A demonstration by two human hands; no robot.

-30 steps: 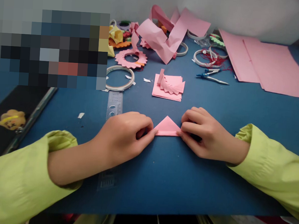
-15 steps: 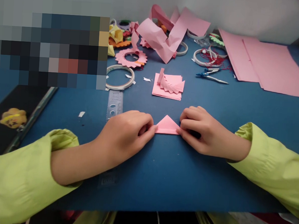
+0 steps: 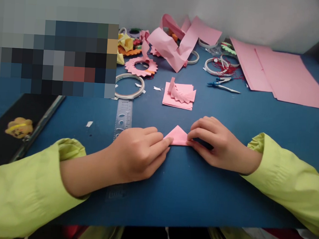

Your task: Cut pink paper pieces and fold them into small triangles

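Observation:
A small pink paper triangle (image 3: 178, 135) lies folded on the blue table (image 3: 188, 186) between my two hands. My left hand (image 3: 138, 154) presses its fingertips on the triangle's left corner, fingers curled together. My right hand (image 3: 214, 142) pinches the right corner, fingers closed on the paper. Both arms wear yellow-green sleeves. Just beyond the triangle sits a stack of pink paper squares (image 3: 177, 99) with a row of folded pink pieces (image 3: 181, 92) on top.
A clear ruler (image 3: 123, 117) lies by my left hand. Farther back are tape rings (image 3: 129, 86), a pink paper wreath (image 3: 141, 66), crumpled pink paper (image 3: 177, 41), a compass tool (image 3: 222, 85) and large pink sheets (image 3: 281, 74). A black case (image 3: 15, 125) lies at the left.
My left fingers have slid right over the triangle's left corner, so less of the paper shows. My right hand has shifted slightly left.

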